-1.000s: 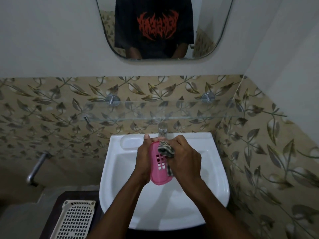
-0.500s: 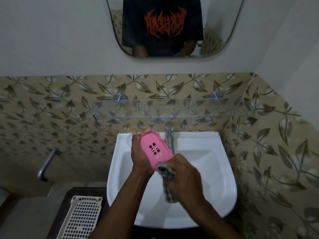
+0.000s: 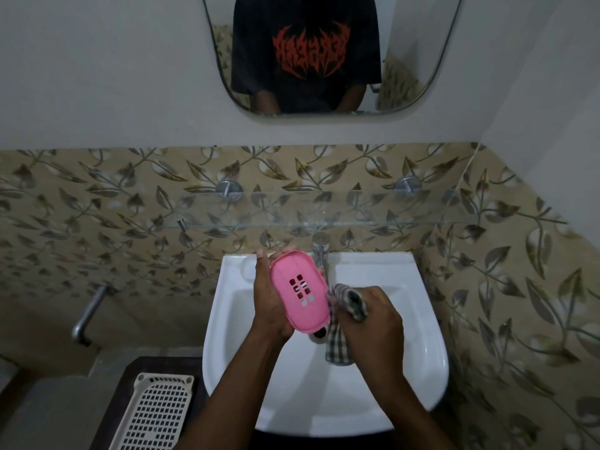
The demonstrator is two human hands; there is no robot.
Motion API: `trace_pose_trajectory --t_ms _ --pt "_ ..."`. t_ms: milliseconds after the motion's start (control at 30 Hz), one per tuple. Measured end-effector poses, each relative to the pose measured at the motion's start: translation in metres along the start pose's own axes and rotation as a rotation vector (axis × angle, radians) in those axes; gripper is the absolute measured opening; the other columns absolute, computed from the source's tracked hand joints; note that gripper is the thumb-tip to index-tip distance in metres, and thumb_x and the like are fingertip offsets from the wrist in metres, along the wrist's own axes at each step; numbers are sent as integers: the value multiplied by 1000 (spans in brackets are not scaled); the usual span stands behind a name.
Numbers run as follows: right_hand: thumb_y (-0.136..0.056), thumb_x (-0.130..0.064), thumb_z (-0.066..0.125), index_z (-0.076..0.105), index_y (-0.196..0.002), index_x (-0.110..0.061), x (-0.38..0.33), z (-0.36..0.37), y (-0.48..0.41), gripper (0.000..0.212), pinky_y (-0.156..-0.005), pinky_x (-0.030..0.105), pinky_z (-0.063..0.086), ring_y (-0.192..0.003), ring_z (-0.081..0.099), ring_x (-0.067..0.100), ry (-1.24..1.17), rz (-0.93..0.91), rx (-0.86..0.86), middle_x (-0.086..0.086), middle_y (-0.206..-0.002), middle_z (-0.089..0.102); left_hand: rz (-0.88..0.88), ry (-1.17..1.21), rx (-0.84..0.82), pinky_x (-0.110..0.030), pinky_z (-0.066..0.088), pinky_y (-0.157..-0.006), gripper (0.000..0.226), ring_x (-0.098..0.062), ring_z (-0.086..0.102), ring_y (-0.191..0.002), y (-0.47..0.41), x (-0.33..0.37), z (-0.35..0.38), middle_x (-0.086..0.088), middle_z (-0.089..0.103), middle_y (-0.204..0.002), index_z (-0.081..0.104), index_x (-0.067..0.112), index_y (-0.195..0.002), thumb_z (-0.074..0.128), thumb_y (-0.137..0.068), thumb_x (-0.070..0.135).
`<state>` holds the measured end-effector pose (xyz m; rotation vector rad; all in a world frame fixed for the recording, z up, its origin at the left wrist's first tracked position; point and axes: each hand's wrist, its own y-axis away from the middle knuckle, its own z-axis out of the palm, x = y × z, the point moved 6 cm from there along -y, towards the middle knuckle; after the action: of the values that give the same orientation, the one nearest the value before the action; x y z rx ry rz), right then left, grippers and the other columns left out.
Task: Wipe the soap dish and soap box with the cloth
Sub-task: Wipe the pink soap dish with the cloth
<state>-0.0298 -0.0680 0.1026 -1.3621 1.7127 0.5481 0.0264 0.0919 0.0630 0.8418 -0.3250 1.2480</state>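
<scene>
Since half a second ago, the right hand (image 3: 373,323) has carried the cloth (image 3: 337,347) from the lower end of the soap dish (image 3: 298,290) to its right-hand rim. The dish keeps its tilt, slotted face toward the camera.

Head view:
- The left hand (image 3: 268,306) grips the pink soap dish from behind, with fingertips showing past its upper end. It holds the dish above the white sink (image 3: 428,319), just in front of the tap (image 3: 320,248).
- The right hand is curled round the bunched checked cloth. The bunch meets the dish's right rim, and a loose tail hangs toward the basin.
- The hands sit close together, one clamped on each item.
- A glass shelf (image 3: 324,222) runs along the leaf-patterned tiles (image 3: 97,206) above the sink, below a mirror (image 3: 422,60).
- A perforated white tray (image 3: 156,414) lies on a dark counter (image 3: 123,371) at lower left.
</scene>
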Motion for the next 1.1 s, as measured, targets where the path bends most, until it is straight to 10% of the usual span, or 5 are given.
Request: trace_pose_trajectory --t_ms 233,467,600,800,1100 --pt "-78 -29 74 68 -111 -6 32 27 27 41 -78 48 57 -90 70 36 -1036 800 -383 18 -102 73 3 87 -30 -55 46 -95 88 -36 65 -92 -4 -4 -9 -19 69 -104 68 11 -117 47 -70 82" --pt "-59 -20 89 72 -92 -14 15 9 15 38 -80 49 59 -83 73 27 -697 480 -217 5 -86 76 122 -313 291 -51 58 -84 85 -45 65 -105 -4 -4 -19 -28 65 -118 63 9 -117 42 -77 81" --pt "-72 -21 85 66 -87 -35 -11 -8 10 27 -73 18 55 -80 68 4 -300 -131 -132 -18 -84 70 -9 -173 161 -47 56 -84 91 -35 63 -108 -4 -15 -2 -20 62 -125 50 11 -137 33 -76 76" --pt "-72 -18 78 62 -96 -21 -33 1 30 29 -64 28 60 -73 67 17 251 -832 -76 -2 -87 69 -206 113 -12 -62 42 -104 111 -46 61 -110 3 -31 13 -30 62 -126 55 0 -132 45 -65 87" --pt "-72 -22 86 69 -94 -22 -29 -5 15 27 -79 21 57 -91 67 5 -193 -504 -232 -10 -97 67 -194 212 -109 -56 45 -98 96 -43 64 -94 5 -25 14 -27 66 -109 72 1 -114 48 -69 83"
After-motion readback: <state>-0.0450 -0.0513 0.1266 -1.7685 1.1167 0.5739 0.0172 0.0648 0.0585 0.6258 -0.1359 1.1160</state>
